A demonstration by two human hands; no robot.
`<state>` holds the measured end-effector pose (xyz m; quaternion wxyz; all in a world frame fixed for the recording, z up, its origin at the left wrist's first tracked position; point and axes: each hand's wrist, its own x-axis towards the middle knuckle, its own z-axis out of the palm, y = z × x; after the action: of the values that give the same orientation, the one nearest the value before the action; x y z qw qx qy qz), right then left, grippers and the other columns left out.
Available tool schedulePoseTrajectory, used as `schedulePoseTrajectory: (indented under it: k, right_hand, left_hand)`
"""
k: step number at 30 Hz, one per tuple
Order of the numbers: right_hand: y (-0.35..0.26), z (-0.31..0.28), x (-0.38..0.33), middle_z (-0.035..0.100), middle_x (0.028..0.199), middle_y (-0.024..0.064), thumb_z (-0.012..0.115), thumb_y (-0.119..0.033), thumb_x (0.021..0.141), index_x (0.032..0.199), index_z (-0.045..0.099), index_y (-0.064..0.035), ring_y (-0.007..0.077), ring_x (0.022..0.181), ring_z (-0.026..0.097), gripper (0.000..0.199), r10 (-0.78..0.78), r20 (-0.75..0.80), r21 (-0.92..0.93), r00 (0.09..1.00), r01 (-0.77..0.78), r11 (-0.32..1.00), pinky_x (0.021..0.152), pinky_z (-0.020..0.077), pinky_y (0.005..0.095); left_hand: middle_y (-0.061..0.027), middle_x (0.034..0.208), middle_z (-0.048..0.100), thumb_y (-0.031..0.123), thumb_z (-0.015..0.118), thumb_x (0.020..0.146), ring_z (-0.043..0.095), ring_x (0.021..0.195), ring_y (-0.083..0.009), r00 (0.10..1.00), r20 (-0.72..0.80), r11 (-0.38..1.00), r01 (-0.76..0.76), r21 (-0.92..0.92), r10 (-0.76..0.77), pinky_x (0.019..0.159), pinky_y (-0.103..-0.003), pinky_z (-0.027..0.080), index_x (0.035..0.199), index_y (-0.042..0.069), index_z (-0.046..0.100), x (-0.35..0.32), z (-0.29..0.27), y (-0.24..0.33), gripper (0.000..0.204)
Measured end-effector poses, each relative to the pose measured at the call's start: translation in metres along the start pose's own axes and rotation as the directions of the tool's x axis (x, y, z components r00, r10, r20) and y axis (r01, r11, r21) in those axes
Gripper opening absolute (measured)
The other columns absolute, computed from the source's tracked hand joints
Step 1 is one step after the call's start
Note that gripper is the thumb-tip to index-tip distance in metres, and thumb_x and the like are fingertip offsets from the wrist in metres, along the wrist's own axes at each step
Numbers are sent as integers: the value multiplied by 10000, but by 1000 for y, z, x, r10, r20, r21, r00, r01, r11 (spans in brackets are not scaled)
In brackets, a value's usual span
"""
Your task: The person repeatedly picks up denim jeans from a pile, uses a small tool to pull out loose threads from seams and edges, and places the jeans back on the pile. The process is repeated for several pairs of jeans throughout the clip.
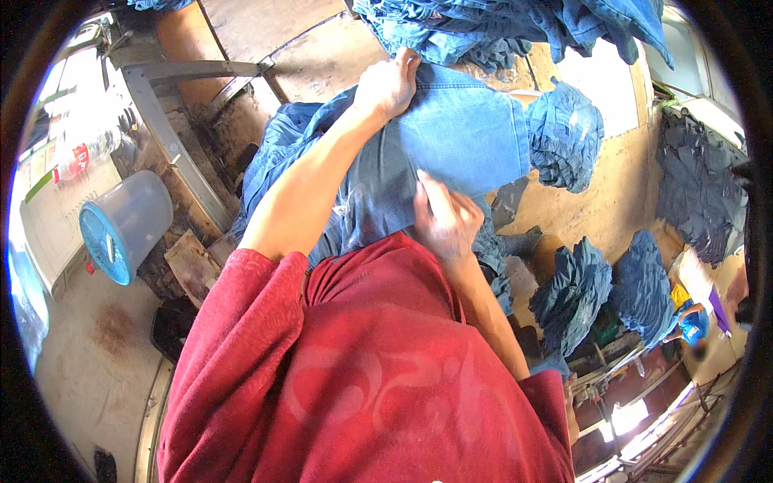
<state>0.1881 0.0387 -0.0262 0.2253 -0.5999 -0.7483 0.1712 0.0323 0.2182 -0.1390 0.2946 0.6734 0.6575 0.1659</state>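
Light blue denim trousers lie spread across my lap, one leg end reaching out to the right. My left hand is closed on the far edge of this denim. My right hand is pinched shut low over the cloth, near my body. Something small and dark may show at its fingertips, too blurred to name. Under the hands, a darker grey-blue area of cloth covers my thigh. More crumpled denim hangs off to the left of my left forearm.
A big heap of denim lies ahead. Denim bundles sit to the right, beside a dark cloth pile. At left are a metal frame and a clear tub with a blue lid. Another person is far right.
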Motion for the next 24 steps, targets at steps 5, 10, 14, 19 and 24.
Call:
schedulePoseTrajectory:
  k: [5,10,14,19,24]
  right_hand:
    - [-1,9,15,691,679,24,791,-109,868,1070,781,-109,194,517,623,202,-68,-54,-31,996,66,997,516,495,344]
    - [0,5,4,671,641,27,792,-84,856,1041,774,-104,188,509,632,187,-45,86,-136,995,56,989,519,496,341]
    - [0,-9,-23,633,629,16,785,-101,837,1095,772,-107,197,560,640,259,-37,101,-123,994,50,991,555,496,339]
    - [1,-18,-38,696,673,54,793,-38,837,1039,766,-67,210,519,644,206,-40,-19,-13,999,39,999,521,498,343]
    - [4,-3,-10,699,687,62,798,-44,839,1022,766,-59,205,517,638,186,-48,-34,15,998,49,999,516,498,344]
  left_hand:
    - [-264,894,751,369,500,1106,724,820,-502,1000,-6,1000,3,-6,-3,783,-589,580,1260,154,613,0,-1,1,287]
    - [-264,897,752,369,496,1108,724,827,-501,1000,12,1000,22,6,-22,790,-591,577,1257,155,601,1,-1,1,281]
    - [-268,893,747,328,503,1107,741,838,-467,1000,16,1000,6,23,-7,776,-560,584,1225,125,599,0,0,0,254]
    - [-262,887,750,338,503,1106,735,819,-476,1000,16,1000,17,19,-17,768,-570,583,1234,141,598,0,1,0,254]
    - [-264,886,748,335,503,1105,740,829,-467,1000,-10,1000,-11,-1,11,763,-566,585,1225,134,598,1,3,-2,252]
